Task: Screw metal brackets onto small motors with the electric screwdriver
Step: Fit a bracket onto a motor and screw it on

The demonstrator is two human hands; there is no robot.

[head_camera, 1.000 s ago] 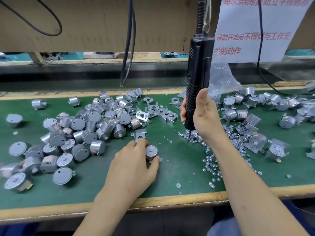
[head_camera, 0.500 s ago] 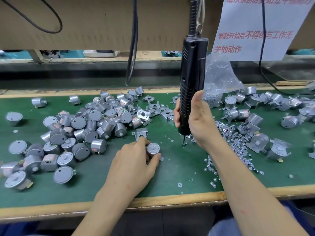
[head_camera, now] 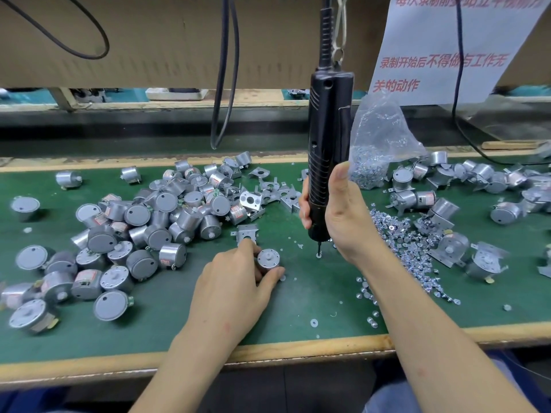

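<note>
My left hand (head_camera: 231, 281) holds a small round silver motor (head_camera: 268, 259) upright on the green mat, pinched between thumb and fingers. A loose metal bracket (head_camera: 246, 233) lies just behind it. My right hand (head_camera: 343, 213) grips the black electric screwdriver (head_camera: 326, 138), which hangs upright from a cord. The screwdriver's bit tip (head_camera: 319, 253) carries a screw just above the mat, a short way right of the motor.
A large heap of motors (head_camera: 143, 222) covers the left of the mat (head_camera: 313, 293). More brackets (head_camera: 268, 189) lie behind. Loose screws (head_camera: 402, 239) and a clear screw bag (head_camera: 378, 144) are at the right, with bracketed motors (head_camera: 453, 248) beyond. The wooden table edge (head_camera: 298, 348) runs in front.
My right hand has carried the screwdriver left and down from the screw pile toward the motor, a screw now on its bit. My left hand has stayed on the motor.
</note>
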